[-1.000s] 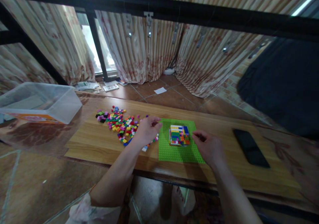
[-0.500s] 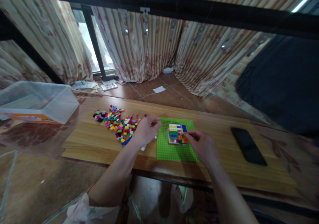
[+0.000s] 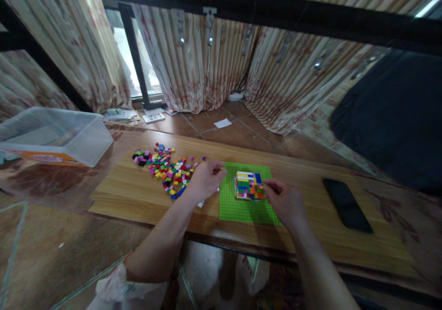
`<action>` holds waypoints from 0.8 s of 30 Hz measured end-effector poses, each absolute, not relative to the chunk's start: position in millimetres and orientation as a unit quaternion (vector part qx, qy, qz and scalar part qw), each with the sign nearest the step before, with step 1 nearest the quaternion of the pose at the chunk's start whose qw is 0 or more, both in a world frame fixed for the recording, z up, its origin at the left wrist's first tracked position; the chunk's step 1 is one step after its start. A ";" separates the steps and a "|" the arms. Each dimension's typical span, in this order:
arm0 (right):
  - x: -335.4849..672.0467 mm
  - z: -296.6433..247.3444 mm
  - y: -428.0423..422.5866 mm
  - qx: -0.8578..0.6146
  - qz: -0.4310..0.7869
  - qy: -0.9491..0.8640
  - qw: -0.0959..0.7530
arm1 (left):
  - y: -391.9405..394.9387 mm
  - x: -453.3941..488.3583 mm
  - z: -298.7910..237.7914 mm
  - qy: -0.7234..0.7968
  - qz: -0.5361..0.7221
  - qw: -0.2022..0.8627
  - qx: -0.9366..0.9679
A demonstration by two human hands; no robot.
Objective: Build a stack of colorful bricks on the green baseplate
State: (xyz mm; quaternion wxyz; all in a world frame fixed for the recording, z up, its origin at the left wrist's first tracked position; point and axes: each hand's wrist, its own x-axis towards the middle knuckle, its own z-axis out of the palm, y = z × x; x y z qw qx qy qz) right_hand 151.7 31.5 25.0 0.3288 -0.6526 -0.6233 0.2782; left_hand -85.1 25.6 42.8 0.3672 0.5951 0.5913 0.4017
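A square block built of many-coloured toy bricks [image 3: 247, 186] stands on a green baseplate [image 3: 228, 211]. My right hand [image 3: 285, 204] is at the block's right side, thumb and forefinger pinched together close to its edge. Whatever lies between those fingertips is too small to make out. Over the baseplate's left edge hovers my left hand [image 3: 206, 180], fingers loosely bent and apart, with nothing visible in them. Loose toy bricks [image 3: 171, 167] of several colours spread over the wood to the left, partly hidden behind my left hand.
The baseplate and bricks are on a wooden tabletop [image 3: 124, 186]. A black phone [image 3: 347, 204] lies at the right. At the far left stands a clear plastic bin [image 3: 86, 140] with an orange label. Papers [image 3: 120, 115] lie beyond the table, before striped curtains [image 3: 193, 71].
The whole view has shifted slightly, so things appear a little farther right. My right fingertips have drawn slightly away from the block's edge. My left hand keeps nearly the same pose.
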 end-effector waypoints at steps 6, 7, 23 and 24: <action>153.8 20.4 34.1 -0.645 0.316 -0.601 0.352 | 26.5 -84.0 41.0 0.602 0.392 0.360 0.596; 154.1 19.6 34.4 -0.643 0.321 -0.598 0.355 | 26.5 -83.1 40.5 0.603 0.388 0.360 0.596; 152.4 31.3 39.2 -0.618 0.516 -0.430 0.409 | 13.3 -47.9 39.1 0.605 0.285 0.357 0.653; 152.2 31.5 39.4 -0.619 0.521 -0.422 0.409 | 13.3 -47.3 38.1 0.606 0.286 0.355 0.652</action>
